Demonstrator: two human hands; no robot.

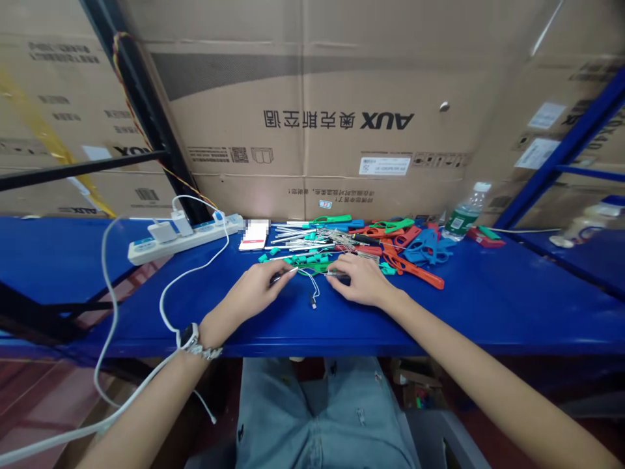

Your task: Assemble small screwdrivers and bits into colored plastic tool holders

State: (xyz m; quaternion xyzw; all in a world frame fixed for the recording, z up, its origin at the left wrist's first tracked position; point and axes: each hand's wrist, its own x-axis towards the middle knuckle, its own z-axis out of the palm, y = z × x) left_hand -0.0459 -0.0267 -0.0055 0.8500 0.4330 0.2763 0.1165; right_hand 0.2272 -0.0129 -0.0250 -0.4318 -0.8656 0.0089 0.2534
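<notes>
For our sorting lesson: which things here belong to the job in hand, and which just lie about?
Probably the job:
thin cord between left hand and right hand
white sticks
coloured plastic pieces

Probably just about:
water bottle
power strip

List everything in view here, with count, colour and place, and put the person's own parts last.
cardboard: several panels, brown, behind
frame posts: one black, left; one blue, right
tabletop: blue, across the middle
power strip: one, white, left
cables: several, white, mostly left
flat item: one, white and red, beside strip
rods: many, silvery, centre
small pieces: many, green, near rods
plastic clips: many, red, orange, green, blue, right of rods
bottles: one clear, green label; one pale, blue cap, right
cord: white, dark end, between hands
slim items: one per hand, dark
watch, bracelet: one each, left wrist
trousers: blue, below
left hand, right hand: one each, centre
</notes>
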